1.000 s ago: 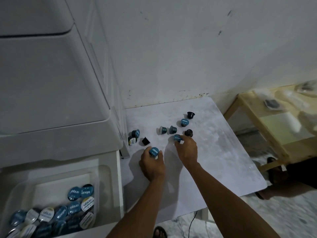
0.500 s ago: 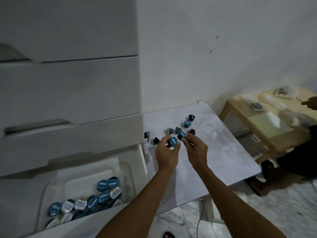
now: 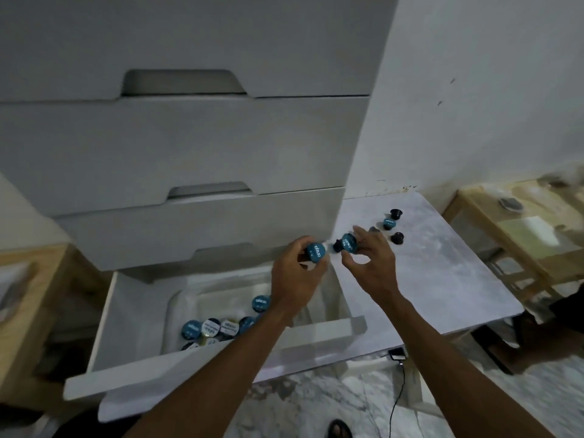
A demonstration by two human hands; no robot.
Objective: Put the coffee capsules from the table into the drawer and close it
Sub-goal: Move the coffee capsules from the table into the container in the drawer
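Head view: partway. Open white drawer [image 3: 189, 368] at 7 o'clock holds a pile of teal- and white-lidded coffee capsules [image 3: 227, 327]. At least three loose capsules [image 3: 389, 222] remain on white marbled table [image 3: 442, 279], 1 o'clock of right hand [image 3: 369, 260]. Left hand [image 3: 295, 279] grips a teal-lidded capsule [image 3: 317, 252], right hand pinches a second capsule [image 3: 349, 243]. Versus 0.5 s ago: both hands shifted towards drawer

The left forearm [image 3: 221, 368] and the right forearm [image 3: 442, 358] are bare from the lower edge of the view, at about 7 and 5 o'clock, up to the wrists. Both are lean and grow broader toward the elbow. The left hand [image 3: 292, 279] and the right hand [image 3: 371, 267] are bare as well, with knuckles showing on their backs and slim, slightly blurred fingers [image 3: 360, 233]. At 6 o'clock, a foot wears a dark sandal [image 3: 340, 430], cut off by the edge.
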